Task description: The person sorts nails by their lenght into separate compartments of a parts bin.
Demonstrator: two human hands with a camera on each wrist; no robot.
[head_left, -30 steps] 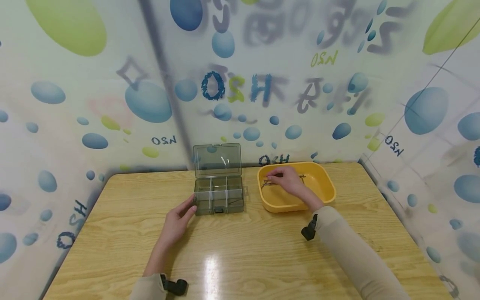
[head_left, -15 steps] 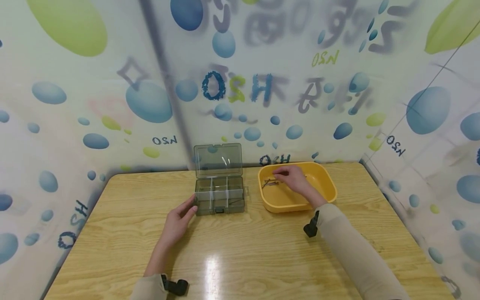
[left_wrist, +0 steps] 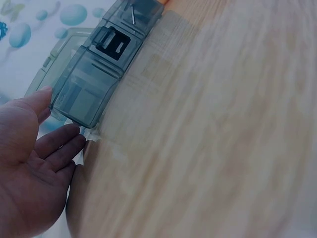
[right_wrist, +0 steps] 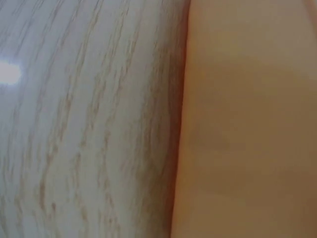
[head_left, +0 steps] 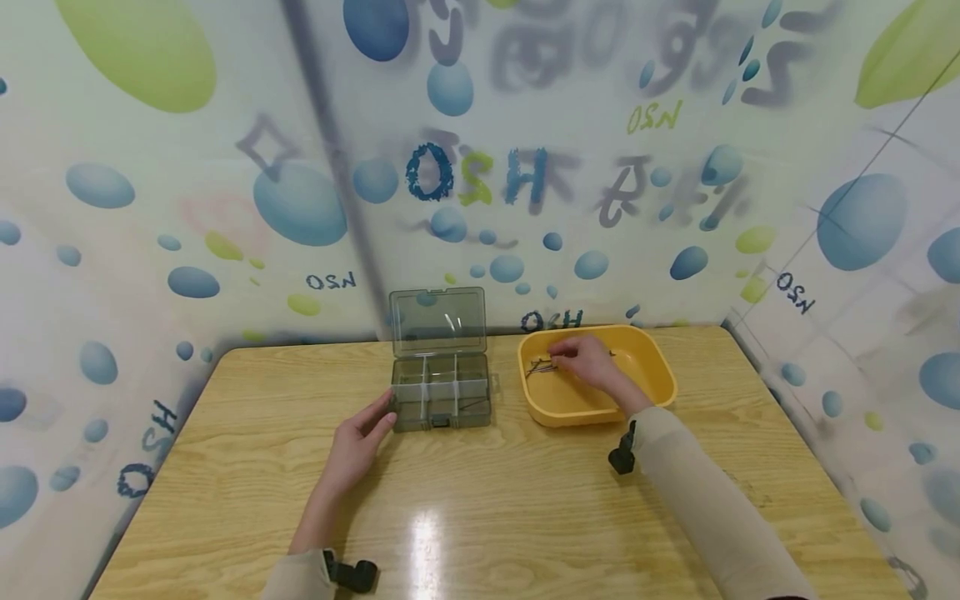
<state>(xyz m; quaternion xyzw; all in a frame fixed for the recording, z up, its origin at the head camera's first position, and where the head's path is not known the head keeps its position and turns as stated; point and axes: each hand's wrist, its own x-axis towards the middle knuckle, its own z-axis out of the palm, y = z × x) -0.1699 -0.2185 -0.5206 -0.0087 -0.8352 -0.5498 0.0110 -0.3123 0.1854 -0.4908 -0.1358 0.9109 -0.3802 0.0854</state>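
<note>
A translucent grey-green compartment box (head_left: 408,417) stands at the back of the table, its lid (head_left: 438,325) raised. My left hand (head_left: 354,448) rests at the box's left side, thumb and fingertips right at its corner. In the left wrist view this hand (left_wrist: 29,171) has extended, relaxed fingers. One thin screw-like piece (left_wrist: 133,15) lies in the box's front right compartment. My right hand (head_left: 587,364) reaches into the yellow basin (head_left: 585,418), fingers bent down beside several thin dark metal pieces (head_left: 538,367). I cannot tell whether its fingertips pinch one.
The wooden table (head_left: 480,517) ends at a patterned wall (head_left: 480,242) behind the box and basin. A side wall (head_left: 840,333) runs along the right edge. The right wrist view shows only tabletop (right_wrist: 89,124) and the basin's outer wall (right_wrist: 247,124).
My right hand has shifted slightly to the right inside the basin, then lowered a little toward the metal pieces. The left hand and the box stay in place.
</note>
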